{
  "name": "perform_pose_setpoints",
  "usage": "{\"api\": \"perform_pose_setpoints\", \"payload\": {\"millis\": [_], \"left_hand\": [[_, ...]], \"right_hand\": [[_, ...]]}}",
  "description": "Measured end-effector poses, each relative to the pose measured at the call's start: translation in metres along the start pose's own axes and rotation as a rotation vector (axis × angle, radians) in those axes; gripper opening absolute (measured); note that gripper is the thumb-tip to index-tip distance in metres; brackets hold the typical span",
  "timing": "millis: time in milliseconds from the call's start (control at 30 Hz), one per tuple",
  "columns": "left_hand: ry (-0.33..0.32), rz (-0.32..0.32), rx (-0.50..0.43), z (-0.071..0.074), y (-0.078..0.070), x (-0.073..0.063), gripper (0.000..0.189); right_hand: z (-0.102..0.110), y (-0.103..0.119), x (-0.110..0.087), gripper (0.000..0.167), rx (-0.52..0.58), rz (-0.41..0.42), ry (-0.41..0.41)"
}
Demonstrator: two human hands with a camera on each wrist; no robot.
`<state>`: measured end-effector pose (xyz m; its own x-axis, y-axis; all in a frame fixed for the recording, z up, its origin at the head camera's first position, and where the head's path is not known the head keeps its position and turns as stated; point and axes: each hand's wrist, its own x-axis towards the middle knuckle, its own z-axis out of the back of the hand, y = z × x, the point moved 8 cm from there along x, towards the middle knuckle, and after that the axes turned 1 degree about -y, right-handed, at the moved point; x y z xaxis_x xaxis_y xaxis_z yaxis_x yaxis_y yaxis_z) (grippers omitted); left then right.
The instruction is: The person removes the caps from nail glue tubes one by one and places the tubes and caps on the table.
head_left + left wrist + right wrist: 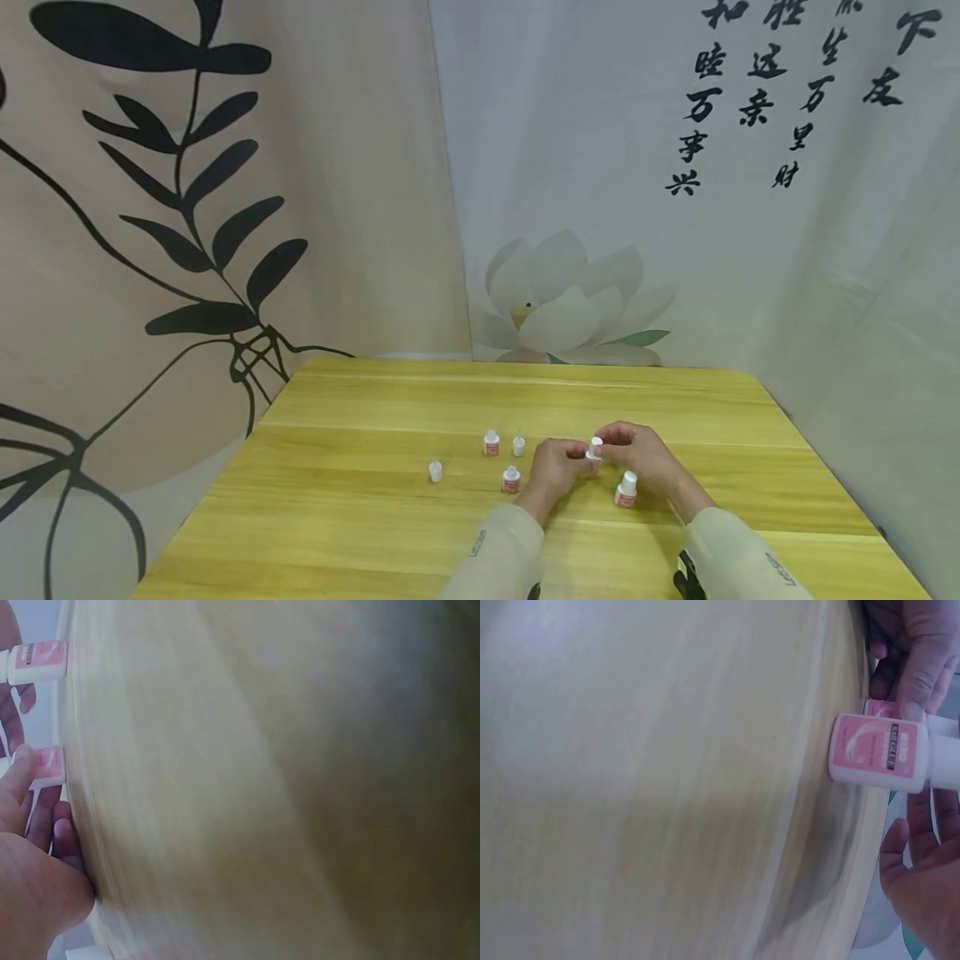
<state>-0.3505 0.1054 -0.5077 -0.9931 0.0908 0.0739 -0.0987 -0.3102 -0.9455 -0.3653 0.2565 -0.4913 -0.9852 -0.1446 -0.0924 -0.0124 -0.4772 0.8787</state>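
Held Bottle: Axis, Hand Contact and Count

Head view: The held bottle (595, 453) is between the hands, its long axis near upright. It lies at 2 o'clock from the left hand (558, 467) and 9 o'clock from the right hand (642, 455). The left hand grips the body; the right pinches the white top. Neither hand is nearer. Count: four bottles, two loose caps. From the held bottle, the capped bottle (626, 490) stands at 5 o'clock, the far bottle (491, 444) at 9, the near bottle (512, 480) at 8; the inner cap (518, 447) and outer cap (435, 472) both sit near 9.

Left wrist view: Two bottles show; the left thumb presses the held bottle's pink label.

Right wrist view: Two bottles overlap; the capped bottle hides the right fingertips' contact.
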Motion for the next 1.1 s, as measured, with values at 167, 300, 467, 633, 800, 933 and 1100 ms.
{"api": "perform_pose_setpoints", "payload": {"millis": [167,300,467,633,800,933,1100], "left_hand": [[0.000,-0.005,0.011,0.0004,0.0000,-0.0003,0.008],[0.001,-0.002,0.018,0.0001,0.0003,0.0005,0.007],[0.004,-0.003,0.030,-0.0008,0.0000,0.0012,0.008],[0.004,0.005,0.036,-0.0023,0.0007,0.0021,0.008],[0.004,0.000,0.023,-0.0028,0.0011,0.0020,0.008],[-0.001,-0.005,0.022,-0.0022,0.0014,0.0026,0.009],[0.002,-0.002,0.023,-0.0019,0.0023,0.0026,0.010]], "right_hand": [[0.0002,0.0003,0.0000,0.028,-0.016,0.008,-0.008],[0.0000,0.0001,-0.0005,0.027,-0.008,0.009,-0.004],[-0.0001,-0.0008,-0.0004,0.031,0.002,0.004,0.000],[0.0000,0.0001,-0.0008,0.032,-0.002,-0.001,-0.003],[-0.0004,0.0023,-0.0023,0.030,-0.007,0.001,-0.004],[-0.0001,0.0032,-0.0032,0.029,-0.003,0.001,-0.004],[-0.0008,0.0029,-0.0034,0.031,0.002,0.005,0.007]]}}
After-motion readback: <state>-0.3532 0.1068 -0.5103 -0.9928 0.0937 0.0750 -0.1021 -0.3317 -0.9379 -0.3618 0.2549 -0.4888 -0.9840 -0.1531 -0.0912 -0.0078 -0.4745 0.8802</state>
